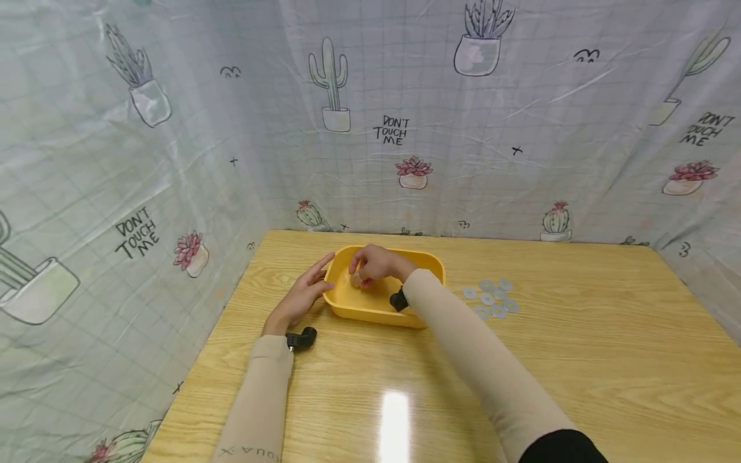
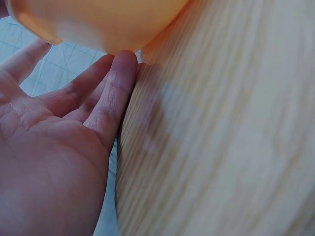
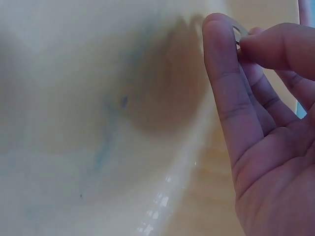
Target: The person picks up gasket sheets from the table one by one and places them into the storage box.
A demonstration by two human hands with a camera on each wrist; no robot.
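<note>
The right hand [image 1: 376, 263] hangs over the inside of the yellow tub [image 1: 431, 265], its thumb and forefinger pinched together on a small metal washer [image 3: 238, 33]. In the right wrist view the ring peeks out between the two fingertips, held on edge above the pale yellow floor of the tub, with the remaining fingers loosely curled behind it. The left hand [image 1: 302, 294] lies flat and relaxed at the tub's left end; in the left wrist view its straight fingers [image 2: 114, 93] are side by side and their tips touch the tub's rounded outer wall, just at the table's edge. More washers [image 1: 491, 298] lie in a loose cluster on the wooden table [image 1: 579, 360], to the right of the tub and apart from it. The patterned cloth [image 1: 173, 128] hung behind the table reads "DON'T TOUCH ME" in several places among drawn cacti and potted plants, and the left sleeve [image 1: 255, 411] carries lettering that cannot be read whole.
</note>
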